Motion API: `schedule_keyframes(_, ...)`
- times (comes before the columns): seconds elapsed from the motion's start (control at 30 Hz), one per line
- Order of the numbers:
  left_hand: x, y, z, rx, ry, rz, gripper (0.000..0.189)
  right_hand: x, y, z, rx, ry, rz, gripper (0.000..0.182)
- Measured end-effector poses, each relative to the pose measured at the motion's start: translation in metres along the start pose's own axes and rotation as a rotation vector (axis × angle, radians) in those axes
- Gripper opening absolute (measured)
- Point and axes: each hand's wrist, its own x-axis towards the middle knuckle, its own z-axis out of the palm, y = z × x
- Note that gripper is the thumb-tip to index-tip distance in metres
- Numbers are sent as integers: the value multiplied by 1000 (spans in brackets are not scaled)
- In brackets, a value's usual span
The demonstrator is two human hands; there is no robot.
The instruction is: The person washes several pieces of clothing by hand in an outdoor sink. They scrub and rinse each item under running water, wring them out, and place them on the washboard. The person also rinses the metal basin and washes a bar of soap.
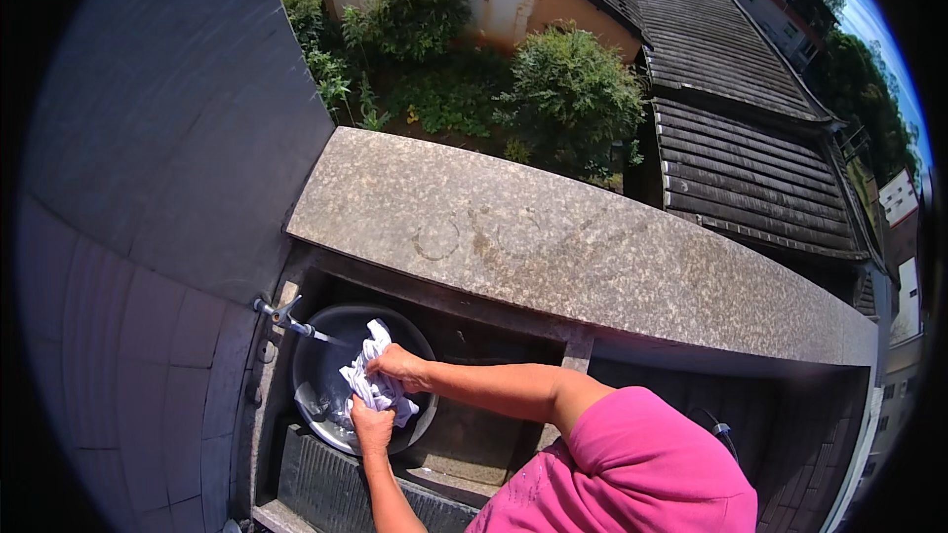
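Observation:
Both hands grip a bunched white cloth (378, 385), perhaps a garment, over a round metal basin (318, 355) in a stone sink. My right hand (400, 368) clasps its upper right side. Lower down, my left hand (372, 426) closes around the near part of the cloth. The basin holds water with bright ripples near its left side. From the wall, a metal tap (285, 317) points into the basin, and a pale stream shows at its spout. How far the cloth dips into the water cannot be told.
A ribbed washboard slab (326, 477) lies at the sink's near side. Beyond the sink runs a broad speckled stone ledge (518, 237). A stone divider (578, 352) separates the sink from a darker bay on the right. The tiled wall (163, 385) bounds the left.

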Motion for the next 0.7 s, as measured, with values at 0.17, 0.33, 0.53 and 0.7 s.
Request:
schedule_keyframes(0.17, 4, 16, -40, -276, -124, -151, 27, 1, -26, -17, -86, 47, 53, 19)
schedule_keyframes(0.33, 10, 53, -52, -387, 71, 52, 28, 7, -19, -20, 123, 17, 308, 26)
schedule_keyframes(0.53, 0, 92, -77, -547, 235, 149, 35, -14, -30, 7, 141, -261, 328, 43)
schedule_keyframes(0.7, 0, 133, -105, -136, 324, 359, 37, -17, -37, -9, 267, -622, 187, 52)
